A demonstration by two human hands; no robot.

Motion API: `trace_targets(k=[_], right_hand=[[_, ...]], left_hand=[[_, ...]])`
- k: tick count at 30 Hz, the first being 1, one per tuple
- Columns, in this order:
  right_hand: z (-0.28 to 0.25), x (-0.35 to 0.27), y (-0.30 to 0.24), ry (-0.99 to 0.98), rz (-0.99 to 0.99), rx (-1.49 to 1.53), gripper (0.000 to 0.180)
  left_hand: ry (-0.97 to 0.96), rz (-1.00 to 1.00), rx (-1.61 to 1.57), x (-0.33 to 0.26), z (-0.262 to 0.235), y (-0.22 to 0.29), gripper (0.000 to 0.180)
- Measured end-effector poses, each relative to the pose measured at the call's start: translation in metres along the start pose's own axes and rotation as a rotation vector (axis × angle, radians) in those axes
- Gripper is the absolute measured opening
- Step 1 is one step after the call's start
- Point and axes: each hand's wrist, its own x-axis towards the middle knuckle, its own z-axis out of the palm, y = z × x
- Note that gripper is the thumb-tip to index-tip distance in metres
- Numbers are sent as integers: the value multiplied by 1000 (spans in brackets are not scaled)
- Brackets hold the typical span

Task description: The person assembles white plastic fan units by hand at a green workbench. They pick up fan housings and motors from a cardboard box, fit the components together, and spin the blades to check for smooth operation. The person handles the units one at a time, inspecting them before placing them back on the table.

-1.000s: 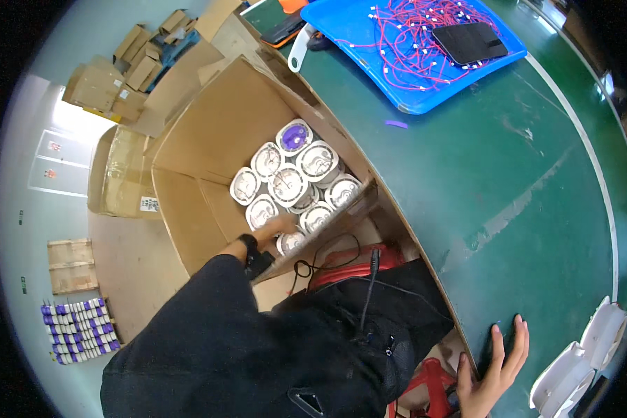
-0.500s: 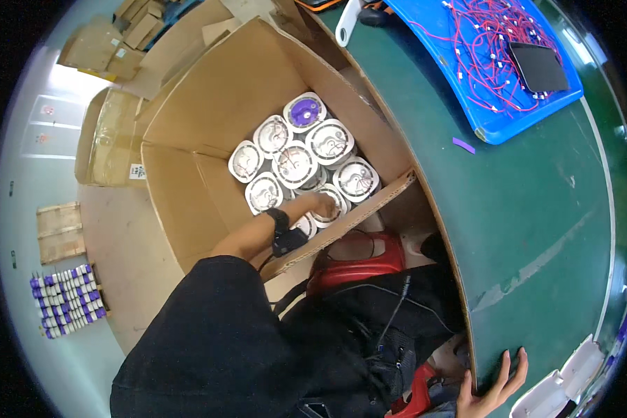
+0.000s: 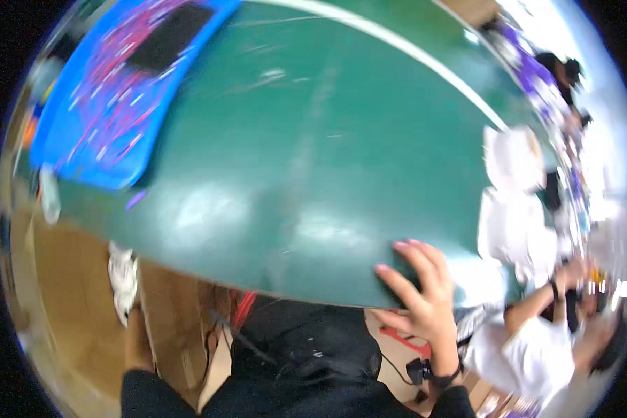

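My right hand rests at the near edge of the green table, its fingers spread and nothing in them. My left forearm reaches down into the open cardboard box at the lower left. Near its far end are white rounded pieces, smeared by motion. The fingers of my left hand cannot be made out, nor whether they hold any of these.
A blue tray of red wires, with a dark flat panel, lies at the far left. By it is a purple strip. White open shells lie at right. A co-worker in a white shirt sits beyond them.
The view has swung right toward the table, and the box has shifted to the lower left. My right hand still lies on the table edge. My left arm remains at the box.
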Motion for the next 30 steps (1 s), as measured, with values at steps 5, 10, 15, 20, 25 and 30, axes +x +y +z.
trace_targets(k=[5,10,15,20,25,30], right_hand=[[-13,5,3,-47,-69,25,67],[-12,-6,0,-17,-72,46,64],[-3,-8,3,32,-89,90,62],[-2,-8,5,53,-97,81,63],[-3,-9,3,59,-82,9,63],[-2,-7,3,78,-91,-18,61]], left_hand=[[-68,-1,-15,22,-5,34,43],[-110,33,45,41,-28,62,42],[-141,67,84,58,-36,84,42],[-157,82,101,68,-40,96,42],[-164,89,95,72,-35,98,41],[-167,97,89,71,-35,96,41]])
